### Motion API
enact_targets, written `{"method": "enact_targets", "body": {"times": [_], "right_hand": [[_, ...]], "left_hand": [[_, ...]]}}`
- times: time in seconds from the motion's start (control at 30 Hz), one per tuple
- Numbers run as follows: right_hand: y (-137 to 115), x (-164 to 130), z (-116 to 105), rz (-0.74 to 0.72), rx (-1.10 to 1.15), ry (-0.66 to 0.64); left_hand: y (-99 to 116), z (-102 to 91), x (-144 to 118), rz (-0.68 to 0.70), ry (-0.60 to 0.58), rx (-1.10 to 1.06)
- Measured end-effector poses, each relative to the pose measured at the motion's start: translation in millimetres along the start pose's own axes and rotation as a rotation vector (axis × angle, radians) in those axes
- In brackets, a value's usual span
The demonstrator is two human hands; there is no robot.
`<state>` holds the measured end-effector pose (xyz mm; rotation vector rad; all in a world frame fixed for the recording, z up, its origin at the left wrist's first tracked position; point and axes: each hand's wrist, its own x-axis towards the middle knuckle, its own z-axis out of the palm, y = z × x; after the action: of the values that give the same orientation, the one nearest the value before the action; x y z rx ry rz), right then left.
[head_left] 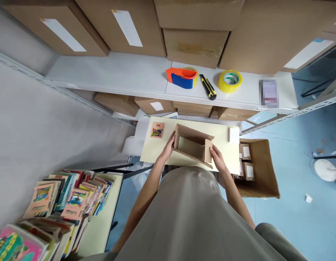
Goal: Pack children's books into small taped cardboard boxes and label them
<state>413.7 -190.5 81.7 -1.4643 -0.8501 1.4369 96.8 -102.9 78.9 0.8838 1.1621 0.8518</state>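
A small cardboard box (195, 136) is held over the pale yellow table, its open side facing up. A pale surface shows through its inside; I cannot tell whether that is the table top or the box's own bottom. My left hand (168, 145) grips the left end wall, fingers closed along its outer side. At the other end, my right hand (217, 156) pinches the short flap (208, 150). A small orange picture booklet or card pack (157, 129) lies left of the box. Near the right edge sits a white stack of paper or labels (233, 134).
Beyond the table (225, 152), a shelf (108, 72) bears an orange-blue tape dispenser (181, 78), a box cutter (208, 87), a yellow tape roll (230, 81) and large cartons (135, 25). A big open carton (261, 170) stands right; stacked books (72, 195) lie left.
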Motion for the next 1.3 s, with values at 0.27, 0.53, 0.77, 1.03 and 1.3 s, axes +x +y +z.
{"method": "enact_targets", "body": {"times": [0.27, 0.53, 0.77, 1.03, 1.3], "right_hand": [[-12.6, 0.8, -2.3, -0.071, -0.093, 0.061], [-6.4, 22.6, -16.2, -0.116, -0.362, 0.17], [-6.9, 28.7, -30.3, -0.202, -0.679, 0.116], [-21.3, 18.8, -27.7, -0.242, -0.603, 0.125], [-31.2, -27.4, -51.4, -0.176, -0.461, -0.256]], "left_hand": [[-16.7, -5.3, -19.3, 0.018, 0.078, 0.2], [-29.9, 0.9, -20.7, 0.122, 0.257, 0.442], [-19.0, 4.6, -12.8, 0.181, 0.294, 0.761], [1.0, 4.3, -19.6, 0.211, 0.251, 0.69], [13.9, -12.0, -78.6, 0.175, -0.169, 0.431]]}}
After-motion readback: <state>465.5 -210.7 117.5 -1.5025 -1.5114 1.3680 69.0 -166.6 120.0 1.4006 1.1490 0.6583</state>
